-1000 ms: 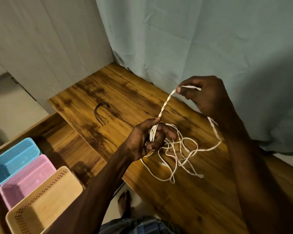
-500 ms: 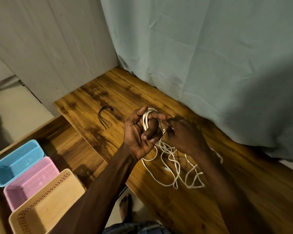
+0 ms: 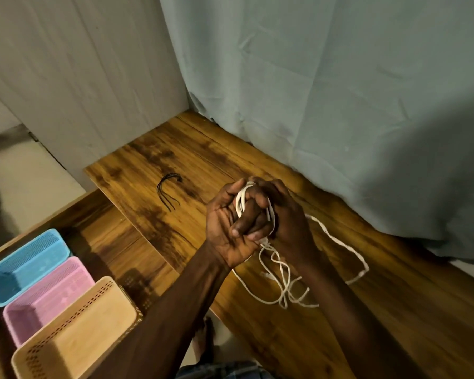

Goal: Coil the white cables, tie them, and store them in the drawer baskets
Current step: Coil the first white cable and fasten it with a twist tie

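Note:
A white cable point(image 3: 282, 277) lies in loose loops on the wooden tabletop point(image 3: 208, 160), and part of it is wound round the fingers of my left hand point(image 3: 225, 231). That hand is palm up, its fingers curled over the small coil point(image 3: 240, 198). My right hand point(image 3: 285, 217) presses against it from the right and grips the same cable at the coil. A long loop trails off to the right of my right wrist. Several black ties point(image 3: 169, 191) lie on the table to the left of my hands.
An open drawer point(image 3: 104, 236) at the lower left holds a blue basket point(image 3: 25, 266), a pink basket point(image 3: 47, 296) and a beige basket point(image 3: 74, 340) side by side. A blue-grey curtain point(image 3: 340, 105) hangs along the table's far edge. A bare foot point(image 3: 203, 340) shows on the floor below.
My right hand came down from holding the cable stretched high and met my left hand. The cable now wraps round my left fingers, and fewer loose loops lie on the table.

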